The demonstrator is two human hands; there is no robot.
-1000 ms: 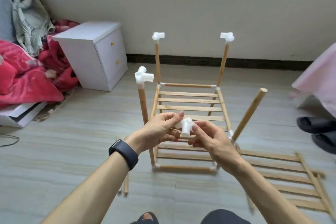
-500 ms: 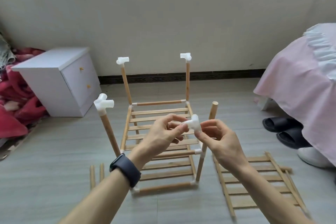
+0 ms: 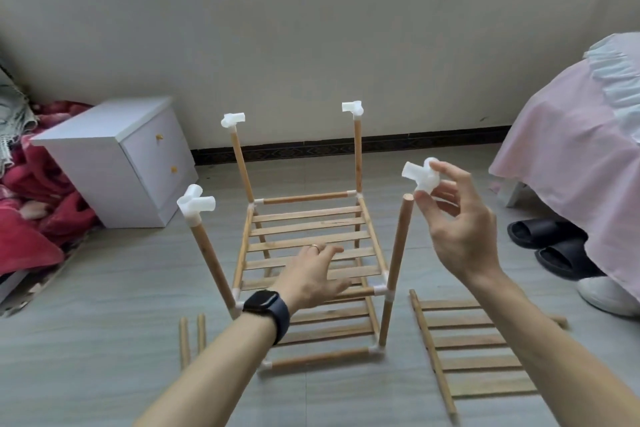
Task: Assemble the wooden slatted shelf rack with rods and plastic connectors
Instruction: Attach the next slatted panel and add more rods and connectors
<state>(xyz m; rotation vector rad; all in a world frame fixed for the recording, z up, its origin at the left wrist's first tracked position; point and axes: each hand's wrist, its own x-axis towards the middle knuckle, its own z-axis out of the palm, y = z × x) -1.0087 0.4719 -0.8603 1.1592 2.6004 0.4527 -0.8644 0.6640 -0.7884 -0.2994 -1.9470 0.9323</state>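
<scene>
- Connector (image 3: 419, 176) is pinched in right hand (image 3: 457, 229); bare rod end (image 3: 408, 198) is seen just below the grip.
- Left hand (image 3: 313, 276) is held slack, empty; slats (image 3: 304, 218) behind are partly hidden.

The left hand (image 3: 311, 274) covers the middle slats of the rack (image 3: 308, 229) and part of a cross rod; whether it touches them cannot be told. Fingers of the right hand (image 3: 457, 229) hide one side of the white connector (image 3: 417, 175). The loose slatted panel (image 3: 474, 357) blurs at its near end. The pink bed cover (image 3: 571, 149) runs off the right edge, half hiding the dark slippers (image 3: 547, 239).
</scene>
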